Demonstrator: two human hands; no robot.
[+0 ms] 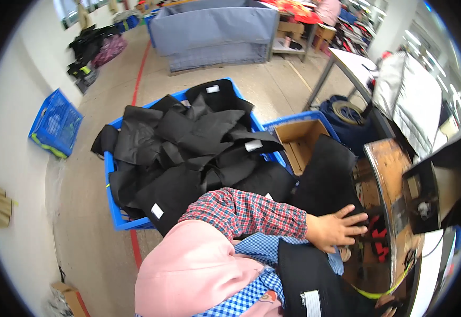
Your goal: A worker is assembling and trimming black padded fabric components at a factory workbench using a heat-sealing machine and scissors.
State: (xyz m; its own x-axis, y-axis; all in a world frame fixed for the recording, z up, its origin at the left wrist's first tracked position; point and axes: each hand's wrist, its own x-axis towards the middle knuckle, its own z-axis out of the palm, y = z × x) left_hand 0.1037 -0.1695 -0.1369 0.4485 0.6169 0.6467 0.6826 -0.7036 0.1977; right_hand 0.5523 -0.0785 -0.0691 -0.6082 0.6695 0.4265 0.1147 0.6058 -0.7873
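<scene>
My left hand (337, 228), in a red-and-blue plaid sleeve, is stretched out to the right with its fingers spread. It lies over the lower end of a black fabric piece (325, 177) that reaches back towards an open carton. Another black fabric piece (307, 269), bearing a white label with dark lines, drapes across my lap below that hand. Only a small part of my right hand (386, 305) shows at the lower right edge, beside something dark. Its grip is hidden. A yellow-green strip (381, 292) runs up from near it to the work table.
A blue crate (115, 208) heaped with black fabric pieces (183, 132) stands ahead to the left. Behind my left hand is a cardboard box (299, 145) in a blue crate. A worn wooden table edge (386, 174) with machinery borders the right. A grey fabric-lined bin (214, 31) stands farther back.
</scene>
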